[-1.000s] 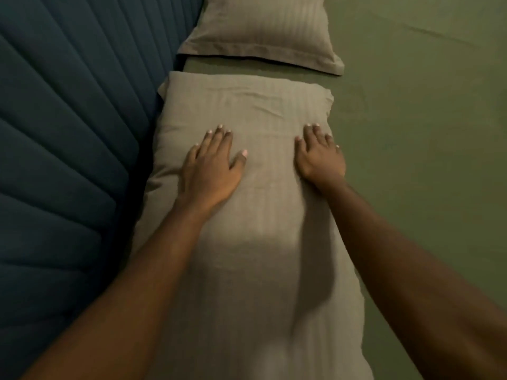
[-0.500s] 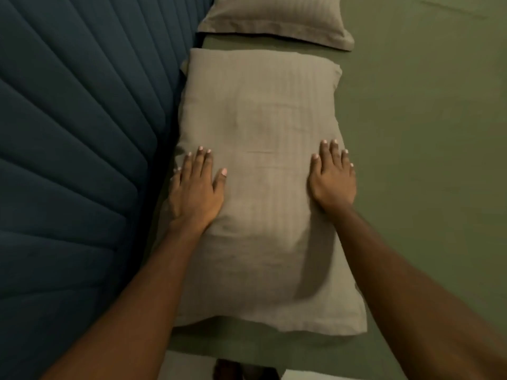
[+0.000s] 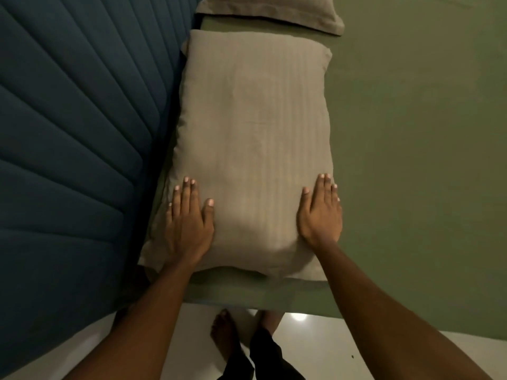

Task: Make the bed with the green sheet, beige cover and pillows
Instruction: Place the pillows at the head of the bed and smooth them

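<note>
Presses flat on the near end of the pillow (image 3: pixel 255 133) with left hand (image 3: pixel 189 223) and right hand (image 3: pixel 321 215), fingers (image 3: pixel 188 193) straight and released, grasping nothing. Lies lengthwise on the green sheet (image 3: pixel 411 160), beside the blue headboard (image 3: pixel 68 133). Just beyond, apart across a strip of sheet, second pillow (image 3: pixel 274 9). Below the bed's edge, bare feet (image 3: pixel 223 333) on pale floor (image 3: pixel 384 352).

- near pillow (image 3: pixel 255 133): matt cloth case, I see faint woven stripes and light creases
- far pillow (image 3: pixel 271 9): same matt striped cloth
- green sheet (image 3: pixel 411 133): matt cloth, smooth
- headboard (image 3: pixel 68 119): padded fabric, ribbed, matt
- floor (image 3: pixel 192 338): hard, glossy, I see glare
</note>
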